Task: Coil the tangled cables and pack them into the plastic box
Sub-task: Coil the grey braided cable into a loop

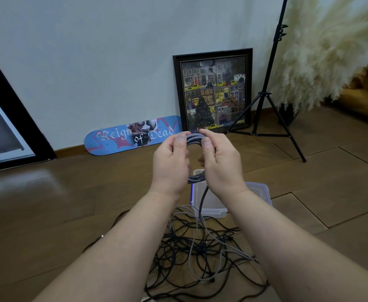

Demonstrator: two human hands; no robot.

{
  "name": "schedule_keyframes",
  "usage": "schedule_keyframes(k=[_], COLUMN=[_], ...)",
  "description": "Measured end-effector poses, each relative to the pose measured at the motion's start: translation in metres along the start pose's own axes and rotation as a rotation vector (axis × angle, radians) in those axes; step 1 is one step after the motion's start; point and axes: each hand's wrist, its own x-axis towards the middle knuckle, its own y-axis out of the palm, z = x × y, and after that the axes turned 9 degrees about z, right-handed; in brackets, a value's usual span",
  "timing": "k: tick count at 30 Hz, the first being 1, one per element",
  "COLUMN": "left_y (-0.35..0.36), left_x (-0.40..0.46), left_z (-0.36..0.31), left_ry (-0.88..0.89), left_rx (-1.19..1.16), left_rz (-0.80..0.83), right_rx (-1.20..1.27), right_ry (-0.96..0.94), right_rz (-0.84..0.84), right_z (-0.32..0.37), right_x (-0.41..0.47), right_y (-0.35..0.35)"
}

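Both the left hand (171, 164) and the right hand (220, 162) grip the grey coiled cable (195, 139) above the plastic box (256, 190).

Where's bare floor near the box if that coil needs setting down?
Bare wood lies left of the plastic box, toward the skateboard deck, and right of it, short of the tripod legs. Just in front of the box the tangled cables crowd the floor. Both hands hold the coil above the box.
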Motion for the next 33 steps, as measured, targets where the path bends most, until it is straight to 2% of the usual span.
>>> schedule_keyframes(k=[4,6,10,17,23,28,30,33], left_y=[-0.007,-0.007,-0.006,-0.002,-0.006,-0.017,-0.029,-0.052], left_x=[0.006,0.006,0.005,0.003,0.003,0.012,0.02,0.03], left_z=[-0.001,-0.002,-0.004,-0.005,-0.006,-0.01,-0.012,-0.012], left_ry=[0.005,-0.024,-0.045,-0.081,-0.074,-0.026,-0.006,0.011], left_rx=[0.007,-0.045,-0.072,-0.142,-0.109,-0.149,-0.15,-0.105], left_rz=[-0.07,-0.076,-0.07,-0.032,-0.055,-0.208,-0.329,-0.553], right_rx=[-0.149,-0.206,-0.258,-0.198,-0.203,0.054,0.119,0.093], right_ry=[-0.055,-0.059,-0.04,-0.024,0.007,0.187,0.287,0.367], right_rz=[0.418,0.498,0.483,0.333,0.376,0.535,0.527,0.439], right_z=[0.005,0.008,0.011,0.007,0.007,0.006,0.001,-0.009], right_x=[-0.005,-0.007,-0.006,-0.004,-0.003,-0.003,-0.004,-0.001], right_y=[-0.015,-0.018,-0.02,-0.02,-0.016,-0.02,-0.026,-0.041])
